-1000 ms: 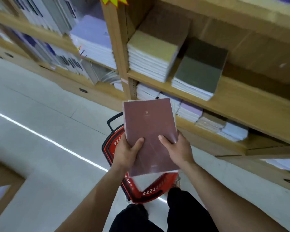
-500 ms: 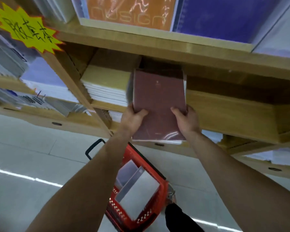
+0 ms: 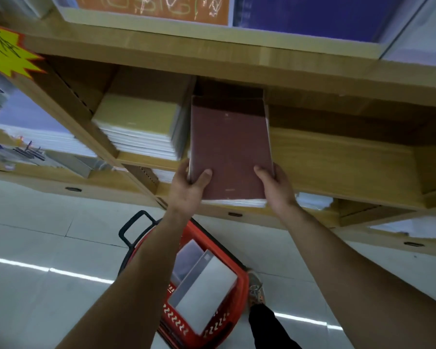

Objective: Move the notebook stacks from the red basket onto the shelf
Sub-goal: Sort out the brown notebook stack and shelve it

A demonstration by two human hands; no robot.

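A stack of maroon-covered notebooks [image 3: 229, 147] lies partly inside the wooden shelf [image 3: 337, 162], its near end sticking out past the shelf's front edge. My left hand [image 3: 189, 190] grips its near left corner, thumb on the cover. My right hand [image 3: 275, 187] grips the near right corner. The stack sits right beside a pile of yellow-covered notebooks [image 3: 139, 127]. Below on the floor stands the red basket [image 3: 242, 273] with a black handle, holding more grey-white notebook stacks [image 3: 207, 290] standing on edge.
An upper shelf board [image 3: 212, 59] hangs low over the compartment, with orange and blue notebooks above. A yellow starburst price tag [image 3: 3, 51] sticks on the left upright. The shelf right of the maroon stack is bare wood. My shoe [image 3: 256, 290] stands beside the basket.
Both hands lifted the maroon stack from above the basket up to the shelf and slid it further in, beside the yellow pile. The view tilted upward.
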